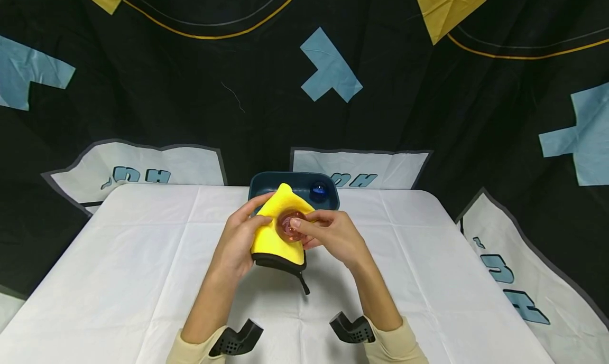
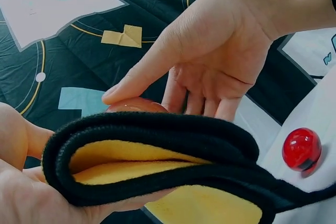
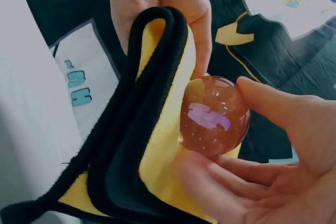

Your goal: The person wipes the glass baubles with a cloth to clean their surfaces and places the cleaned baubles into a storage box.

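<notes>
A folded yellow cloth with black edging is gripped by my left hand, thumb on its upper face. My right hand pinches a clear reddish glass ball and holds it against the cloth. In the right wrist view the ball sits between thumb and fingers, touching the yellow side. The left wrist view looks into the cloth's dark folds, which hide most of the ball. A black strip of edging hangs from the cloth's near corner.
Behind the hands stands a dark blue tray with a blue glass ball in its right part. A shiny red ball shows on a white surface in the left wrist view. White cloth covers the table; a black curtain hangs behind.
</notes>
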`<state>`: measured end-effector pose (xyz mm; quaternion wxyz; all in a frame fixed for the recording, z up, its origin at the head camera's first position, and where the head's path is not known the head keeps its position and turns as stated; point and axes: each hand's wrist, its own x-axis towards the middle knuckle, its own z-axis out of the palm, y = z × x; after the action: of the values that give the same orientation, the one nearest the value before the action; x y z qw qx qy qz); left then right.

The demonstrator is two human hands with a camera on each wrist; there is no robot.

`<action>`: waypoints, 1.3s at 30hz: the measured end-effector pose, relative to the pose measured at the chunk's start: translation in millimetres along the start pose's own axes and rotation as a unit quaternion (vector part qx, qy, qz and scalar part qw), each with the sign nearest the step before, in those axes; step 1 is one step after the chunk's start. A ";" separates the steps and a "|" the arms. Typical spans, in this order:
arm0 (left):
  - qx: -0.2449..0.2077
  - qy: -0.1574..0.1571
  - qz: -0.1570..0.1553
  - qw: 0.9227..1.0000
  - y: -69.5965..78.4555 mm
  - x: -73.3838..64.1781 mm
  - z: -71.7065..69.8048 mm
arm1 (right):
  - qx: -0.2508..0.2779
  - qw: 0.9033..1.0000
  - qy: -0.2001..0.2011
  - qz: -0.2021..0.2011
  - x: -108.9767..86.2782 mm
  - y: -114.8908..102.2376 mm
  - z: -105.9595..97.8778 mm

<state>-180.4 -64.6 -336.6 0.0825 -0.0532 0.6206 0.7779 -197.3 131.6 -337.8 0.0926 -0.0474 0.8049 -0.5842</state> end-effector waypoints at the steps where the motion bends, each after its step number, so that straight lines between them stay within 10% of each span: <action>1: -0.001 -0.001 -0.001 1.000 -0.3 0.1 0.1 | -0.007 1.000 0.002 -0.005 0.0 0.3 0.1; 11: -0.011 -0.007 0.001 1.000 0.3 0.5 -0.2 | 0.012 0.996 0.041 -0.084 -8.9 -5.9 4.5; 20: -0.012 -0.008 0.000 1.000 1.0 0.9 -0.3 | 0.015 0.996 -0.058 -0.073 -13.3 -8.8 -2.4; 26: -0.006 -0.004 0.000 1.000 0.5 -0.2 0.0 | -0.001 0.995 -0.032 -0.089 -10.3 -9.1 -1.4; 39: 0.003 0.004 0.001 1.000 1.8 -1.2 -0.1 | 0.041 0.999 -0.006 0.000 -1.8 0.7 0.4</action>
<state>-179.6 -65.2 -334.7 0.0792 -0.0556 0.6231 0.7762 -195.4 131.7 -338.4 0.0989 -0.0470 0.7795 -0.6167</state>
